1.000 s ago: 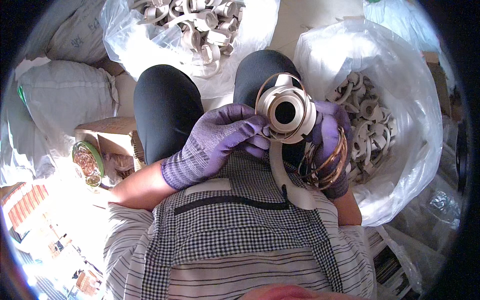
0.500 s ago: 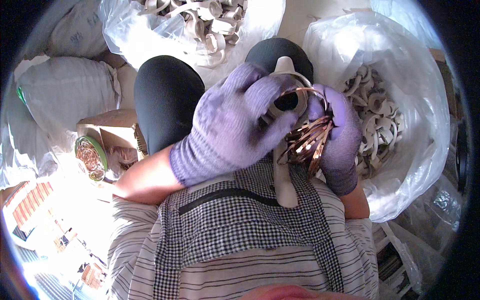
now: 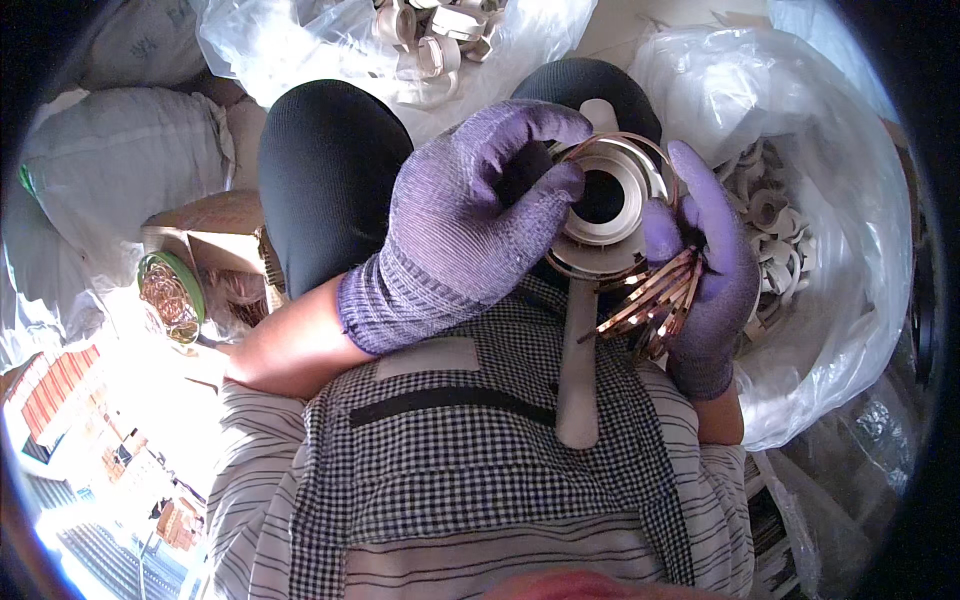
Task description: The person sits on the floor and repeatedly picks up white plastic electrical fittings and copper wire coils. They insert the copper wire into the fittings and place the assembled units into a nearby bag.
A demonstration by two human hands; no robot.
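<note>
In front of my lap is a pale grey plastic part (image 3: 577, 390) with a round collar, a dark central hole, a short arm towards my knee and a long flat arm towards my apron. A thin copper-coloured ring (image 3: 640, 140) loops around its collar. At the collar's left side, my left hand (image 3: 450, 220) in a purple glove has its thumb and forefinger apart, with the ring's edge between them. My gloved right hand (image 3: 710, 250), on the other side, grips a bunch of copper-coloured strips (image 3: 655, 300); its forefinger is raised beside the ring.
On the right, a clear plastic bag (image 3: 840, 330) holds many grey plastic pieces (image 3: 775, 240). Another bag (image 3: 270, 60) with similar pieces (image 3: 435, 55) lies beyond my knees. At left stand a cardboard box (image 3: 200, 220) and a green-rimmed roll of copper-coloured material (image 3: 170, 295).
My left thumb and forefinger have spread apart and drawn back from the collar, now more exposed. The plastic part and my right hand with the strips have shifted slightly right and nearer to me.
</note>
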